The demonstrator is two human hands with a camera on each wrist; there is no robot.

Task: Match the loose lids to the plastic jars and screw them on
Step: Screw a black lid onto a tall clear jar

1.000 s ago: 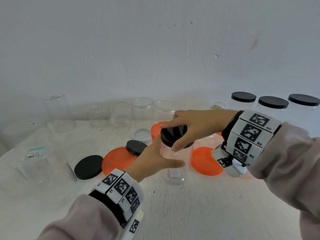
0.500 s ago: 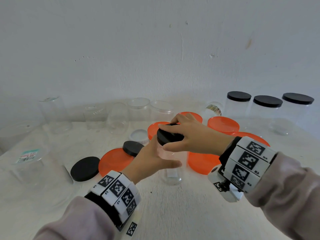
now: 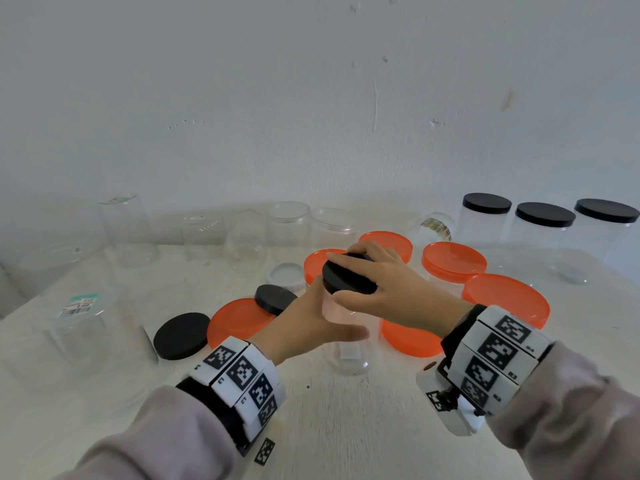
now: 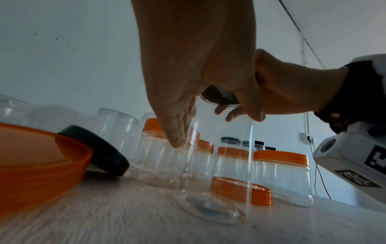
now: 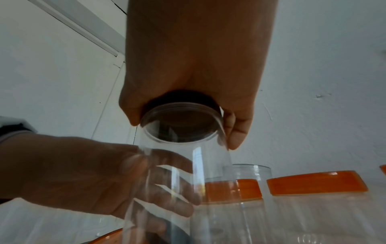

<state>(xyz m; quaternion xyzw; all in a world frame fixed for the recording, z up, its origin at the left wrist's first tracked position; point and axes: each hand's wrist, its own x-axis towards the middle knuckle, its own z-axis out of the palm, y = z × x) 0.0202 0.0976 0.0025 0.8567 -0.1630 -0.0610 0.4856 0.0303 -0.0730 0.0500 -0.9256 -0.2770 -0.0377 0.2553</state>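
A tall clear plastic jar (image 3: 348, 355) stands on the white table (image 3: 346, 427), slightly tilted. My left hand (image 3: 311, 323) wraps its upper body, thumb in front and fingers behind; the right wrist view shows those fingers (image 5: 167, 186) through the clear jar (image 5: 188, 189). A black lid (image 3: 346, 277) sits on the jar's mouth, and my right hand (image 3: 388, 289) grips it from above, fingers curled round its rim. In the right wrist view the black lid (image 5: 181, 102) sits over the rim under my palm. In the left wrist view the jar (image 4: 219, 165) stands below both hands.
Loose black lids (image 3: 181, 336) (image 3: 275, 298) and loose orange lids (image 3: 239, 320) (image 3: 410, 339) lie around the jar. Orange-lidded jars (image 3: 453, 261) stand behind, black-lidded jars (image 3: 545, 216) at back right, and several open clear jars (image 3: 289, 223) along the wall and at left.
My right hand has turned on the black lid, its wrist swinging down toward me. The left hand keeps its hold on the jar.
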